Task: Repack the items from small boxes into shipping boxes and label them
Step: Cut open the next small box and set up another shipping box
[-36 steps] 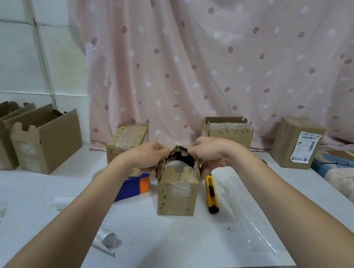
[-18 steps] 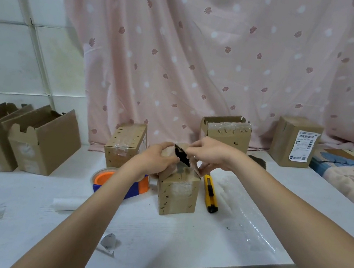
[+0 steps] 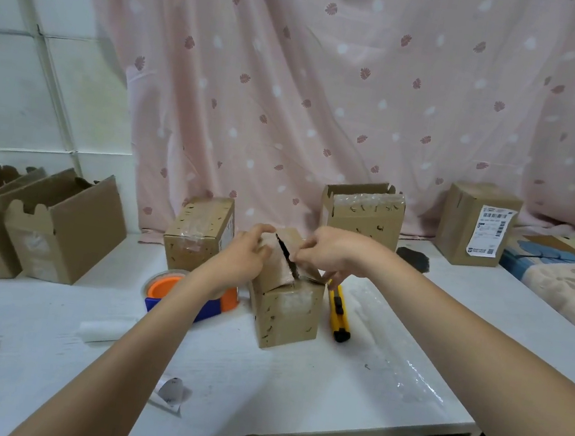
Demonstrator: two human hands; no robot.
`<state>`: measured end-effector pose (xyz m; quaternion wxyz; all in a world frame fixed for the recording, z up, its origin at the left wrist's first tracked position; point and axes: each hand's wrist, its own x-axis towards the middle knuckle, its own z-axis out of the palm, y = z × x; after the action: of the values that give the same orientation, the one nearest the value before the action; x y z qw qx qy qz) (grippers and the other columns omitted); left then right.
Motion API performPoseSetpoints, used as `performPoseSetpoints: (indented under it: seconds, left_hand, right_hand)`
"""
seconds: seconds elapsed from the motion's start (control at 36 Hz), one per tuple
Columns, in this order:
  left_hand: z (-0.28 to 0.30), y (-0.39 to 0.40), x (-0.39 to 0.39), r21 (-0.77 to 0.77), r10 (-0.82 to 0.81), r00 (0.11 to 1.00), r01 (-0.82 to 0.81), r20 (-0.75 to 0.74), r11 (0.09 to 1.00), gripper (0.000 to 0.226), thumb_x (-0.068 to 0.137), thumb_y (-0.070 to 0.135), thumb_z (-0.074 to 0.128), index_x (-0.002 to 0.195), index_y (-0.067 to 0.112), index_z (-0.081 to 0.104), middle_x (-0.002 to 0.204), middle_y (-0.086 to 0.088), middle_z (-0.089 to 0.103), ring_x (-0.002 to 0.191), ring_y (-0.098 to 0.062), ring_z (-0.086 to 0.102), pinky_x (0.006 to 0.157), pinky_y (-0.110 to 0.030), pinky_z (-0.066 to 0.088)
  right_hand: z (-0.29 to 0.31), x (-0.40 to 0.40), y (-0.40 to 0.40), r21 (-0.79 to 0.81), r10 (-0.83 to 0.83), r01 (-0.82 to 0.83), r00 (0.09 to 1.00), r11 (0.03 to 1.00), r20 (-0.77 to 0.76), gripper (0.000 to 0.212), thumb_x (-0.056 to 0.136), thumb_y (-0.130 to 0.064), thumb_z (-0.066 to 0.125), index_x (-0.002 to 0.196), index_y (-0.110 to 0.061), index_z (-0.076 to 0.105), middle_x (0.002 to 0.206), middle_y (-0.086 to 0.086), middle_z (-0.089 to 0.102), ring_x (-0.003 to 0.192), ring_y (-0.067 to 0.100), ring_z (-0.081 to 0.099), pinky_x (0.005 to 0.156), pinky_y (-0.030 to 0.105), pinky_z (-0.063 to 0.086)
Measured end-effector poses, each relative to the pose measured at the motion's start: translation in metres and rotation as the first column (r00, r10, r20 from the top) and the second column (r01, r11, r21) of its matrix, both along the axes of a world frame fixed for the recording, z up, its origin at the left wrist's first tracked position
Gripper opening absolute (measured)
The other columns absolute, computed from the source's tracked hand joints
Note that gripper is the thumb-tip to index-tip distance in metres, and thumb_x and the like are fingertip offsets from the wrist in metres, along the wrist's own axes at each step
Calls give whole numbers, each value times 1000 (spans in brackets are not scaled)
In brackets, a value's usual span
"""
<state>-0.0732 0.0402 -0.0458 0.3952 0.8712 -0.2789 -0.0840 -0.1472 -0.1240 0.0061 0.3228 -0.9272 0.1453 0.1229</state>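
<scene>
A small brown cardboard box [image 3: 286,314] stands upright in the middle of the white table [image 3: 289,397]. Its top flaps are nearly folded together, with a thin dark gap between them. My left hand [image 3: 243,256] presses the left flap down from the side. My right hand [image 3: 329,255] pinches the edge of the right flap at the top. What is inside the box is hidden.
A yellow utility knife [image 3: 339,311] lies right of the box, an orange and blue tape dispenser [image 3: 170,290] left of it. Other small boxes [image 3: 197,234] [image 3: 363,210] stand behind. A labelled box [image 3: 477,223] is far right, open cartons [image 3: 53,224] far left. Bubble wrap [image 3: 392,353] lies at right.
The top flaps were spread open showing the inside; both hands have folded them inward until only a narrow gap stays.
</scene>
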Motion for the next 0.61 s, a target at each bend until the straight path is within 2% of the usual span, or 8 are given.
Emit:
performPoseSetpoints:
  seconds: [0.08, 0.17, 0.25, 0.33, 0.42, 0.47, 0.56, 0.61]
  left_hand:
    - [1, 1, 4, -55, 56, 997, -59, -47, 997, 36, 105, 24, 42, 141, 31, 41, 130, -9, 44, 105, -31, 59, 92, -52, 55]
    - [4, 2, 4, -56, 67, 995, -71, -75, 996, 46, 101, 27, 48, 146, 31, 37, 143, -11, 38, 108, -27, 58, 95, -52, 55]
    - [4, 1, 3, -35, 73, 994, -76, -87, 996, 51, 102, 30, 47, 151, 27, 32, 154, -11, 33, 124, -30, 52, 103, -48, 50]
    - [2, -2, 1, 14, 77, 994, -76, -79, 997, 51, 104, 35, 43, 152, 22, 31, 151, -15, 37, 126, -31, 51, 107, -47, 45]
    - [-2, -6, -1, 133, 57, 998, -57, 4, 989, 52, 105, 39, 40, 151, 15, 34, 149, -19, 40, 129, -31, 48, 104, -34, 42]
    - [-2, -9, -2, 146, 62, 998, -66, 31, 987, 52, 106, 39, 39, 149, 10, 38, 146, -20, 45, 129, -31, 48, 98, -32, 41]
    - [4, -16, 0, 178, 86, 995, -92, 41, 980, 64, 98, 48, 54, 143, 5, 40, 141, -18, 49, 126, -31, 48, 94, -35, 45]
    - [10, -23, -2, 262, 99, 995, -99, 16, 960, 83, 89, 54, 67, 144, 2, 32, 137, -16, 49, 115, -28, 51, 78, -32, 44]
  right_hand:
    - [6, 5, 9, -10, -27, 26, 999, 1000, -46, 52, 98, -43, 59, 129, -1, 56, 133, 17, 55, 98, 40, 69, 81, 47, 62]
    - [12, 11, 18, -64, -36, 31, 996, 997, -86, 65, 95, -47, 64, 134, 2, 48, 118, 20, 54, 97, 41, 70, 87, 48, 60]
    - [14, 20, 19, -134, -34, 16, 990, 991, -134, 69, 92, -38, 71, 140, 3, 44, 136, 26, 53, 97, 38, 72, 88, 47, 60]
    - [17, 26, 16, -136, 5, -27, 986, 990, -164, 59, 91, -24, 74, 134, 6, 48, 132, 32, 55, 97, 42, 71, 83, 48, 61]
    - [20, 27, 14, -110, 35, -55, 984, 992, -177, 14, 94, -4, 64, 101, 7, 60, 101, 24, 62, 83, 42, 69, 75, 50, 62]
    - [22, 25, 15, -96, 16, -31, 988, 995, -156, 7, 96, -2, 58, 90, 3, 56, 89, 20, 57, 72, 39, 65, 64, 46, 63]
    - [23, 24, 17, -100, -17, 3, 990, 995, -143, 13, 96, 0, 53, 108, 7, 53, 95, 25, 56, 68, 42, 66, 62, 50, 62]
    - [22, 28, 16, -98, -45, 31, 989, 995, -141, 27, 94, 3, 53, 120, 9, 49, 105, 28, 55, 76, 46, 68, 61, 52, 62]
